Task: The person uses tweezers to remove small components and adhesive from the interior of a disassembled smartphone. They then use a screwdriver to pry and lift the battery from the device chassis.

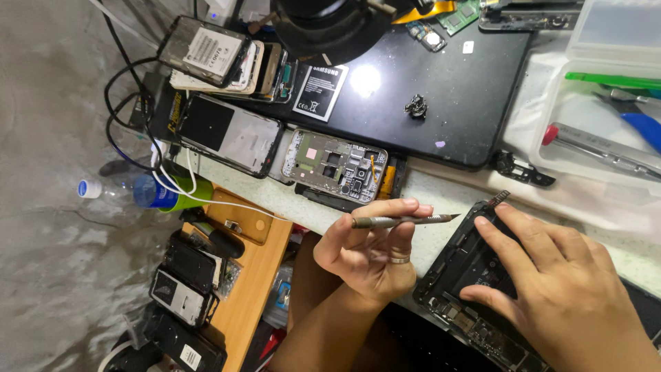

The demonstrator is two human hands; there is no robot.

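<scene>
The left hand [368, 255] is pinching a slim metal tool [403, 220] level, tip aimed rightward, while the right hand [561, 289] is pressing flat, fingers spread, steadying the opened phone [458, 265] against the bench edge.

**Figure: The worker's hands and forearms**

Both hands are bare, without gloves. The left hand [368, 251] carries one plain silver-coloured band on a finger; its forearm shows no sleeve, watch or strap. The right hand [564, 289] wears no ring on the fingers visible, and its wrist is likewise uncovered. Fingernails are short and unpainted.
</scene>
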